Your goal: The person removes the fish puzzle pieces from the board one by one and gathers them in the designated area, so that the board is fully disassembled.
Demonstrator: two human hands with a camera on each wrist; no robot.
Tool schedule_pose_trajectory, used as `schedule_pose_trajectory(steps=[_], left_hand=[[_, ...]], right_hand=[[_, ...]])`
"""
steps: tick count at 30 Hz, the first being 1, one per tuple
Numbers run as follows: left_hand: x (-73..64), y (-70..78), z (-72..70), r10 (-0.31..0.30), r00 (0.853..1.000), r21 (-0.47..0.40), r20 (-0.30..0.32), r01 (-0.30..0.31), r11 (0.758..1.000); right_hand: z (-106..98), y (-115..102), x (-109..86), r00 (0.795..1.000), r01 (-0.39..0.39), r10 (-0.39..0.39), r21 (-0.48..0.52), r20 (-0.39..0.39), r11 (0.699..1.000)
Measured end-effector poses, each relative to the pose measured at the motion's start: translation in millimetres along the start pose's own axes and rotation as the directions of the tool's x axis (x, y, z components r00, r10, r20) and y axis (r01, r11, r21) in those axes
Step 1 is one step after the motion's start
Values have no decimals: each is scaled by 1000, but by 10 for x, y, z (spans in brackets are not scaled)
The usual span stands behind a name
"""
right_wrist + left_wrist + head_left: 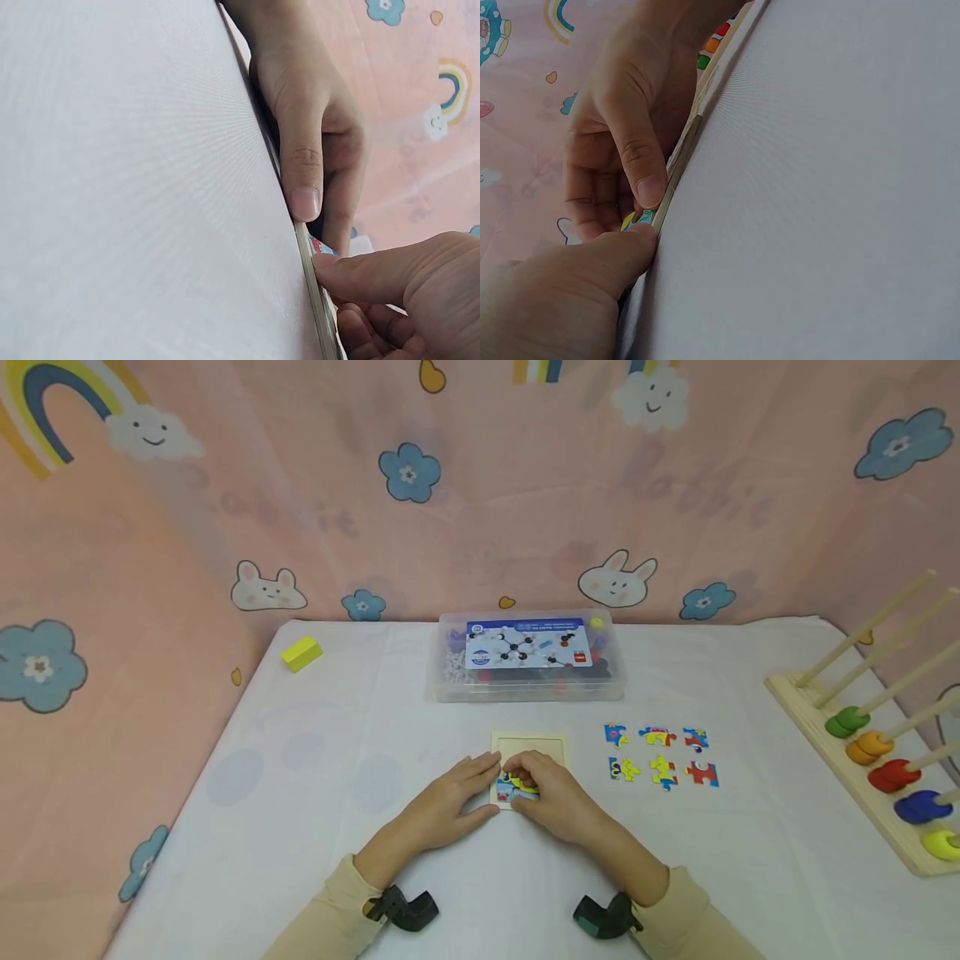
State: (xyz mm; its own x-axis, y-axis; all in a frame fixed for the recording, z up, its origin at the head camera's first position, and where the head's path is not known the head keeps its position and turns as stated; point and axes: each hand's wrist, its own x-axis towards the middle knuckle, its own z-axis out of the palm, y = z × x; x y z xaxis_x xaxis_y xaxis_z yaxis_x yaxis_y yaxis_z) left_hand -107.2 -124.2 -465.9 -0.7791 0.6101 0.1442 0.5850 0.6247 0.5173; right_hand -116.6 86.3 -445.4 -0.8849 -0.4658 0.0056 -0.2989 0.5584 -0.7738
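left hand (457, 797): fingers straight, at left edge of tray (531, 744)
right hand (557, 800): curled over tray's near half; can't tell if pinching
loose pieces (663, 770): right of tray, two rows; right hand nearer

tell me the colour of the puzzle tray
The puzzle tray is pale cream, clearest in the head view.

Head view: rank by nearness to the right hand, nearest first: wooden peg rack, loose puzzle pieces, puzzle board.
1. Puzzle board: partly under the right hand.
2. Loose puzzle pieces: two rows just right of the board.
3. Wooden peg rack: well beyond them, at the view's right edge.
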Motion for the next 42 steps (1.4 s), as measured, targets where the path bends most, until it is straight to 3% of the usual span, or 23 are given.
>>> schedule_pose_trajectory(steps=[14, 23, 29, 34, 42], left_hand=[[3, -25, 21, -8, 1000, 15, -1, 8, 1000], [-21, -11, 41, -22, 1000, 14, 8, 22, 1000], [-19, 16, 34, -21, 1000, 14, 10, 21, 1000], [-4, 27, 24, -46, 998, 25, 33, 46, 999], [1, 27, 5, -49, 998, 31, 32, 48, 998]], right_hand=[[-27, -64, -22, 1000, 19, -20, -141, -2, 990], [-135, -11, -41, 999, 47, -44, -98, 31, 994], [-311, 67, -135, 998, 7, -2, -78, 56, 997], [-509, 184, -289, 997, -64, 69, -96, 41, 993], [-822, 421, -585, 994, -108, 109, -110, -1, 988]])
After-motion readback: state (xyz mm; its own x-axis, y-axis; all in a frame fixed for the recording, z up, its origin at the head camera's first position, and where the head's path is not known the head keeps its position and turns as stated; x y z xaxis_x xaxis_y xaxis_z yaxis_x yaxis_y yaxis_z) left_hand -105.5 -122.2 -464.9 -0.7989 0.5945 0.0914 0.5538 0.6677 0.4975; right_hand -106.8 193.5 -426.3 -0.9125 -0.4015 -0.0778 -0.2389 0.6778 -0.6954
